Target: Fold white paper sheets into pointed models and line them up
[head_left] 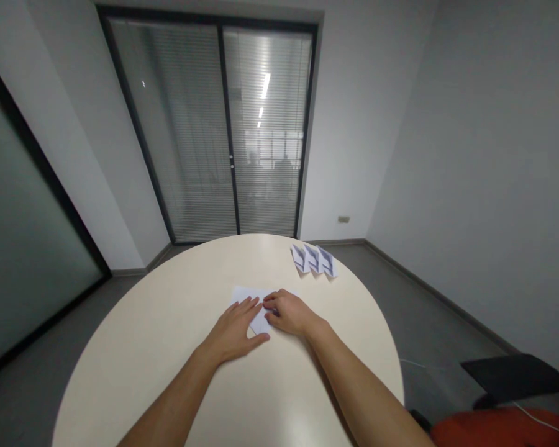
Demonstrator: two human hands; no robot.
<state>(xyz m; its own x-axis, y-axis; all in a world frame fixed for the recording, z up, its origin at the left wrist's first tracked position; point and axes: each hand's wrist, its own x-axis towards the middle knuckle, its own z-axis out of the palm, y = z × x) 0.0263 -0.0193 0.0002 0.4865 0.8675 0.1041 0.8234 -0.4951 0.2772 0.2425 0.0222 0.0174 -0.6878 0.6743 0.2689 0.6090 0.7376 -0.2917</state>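
Item: white paper sheet, at the middle of the table, under both my hands. My left hand: released, palm flat on the sheet. My right hand: fingers curled onto the sheet; pinching or pressing, I cannot tell. Three folded papers: far edge, well apart.

A single head-worn camera sits above the near edge of the round surface, looking forward and down. It faces the sliding glass doors across the room. The left hand and right hand lie close below, mid-frame.
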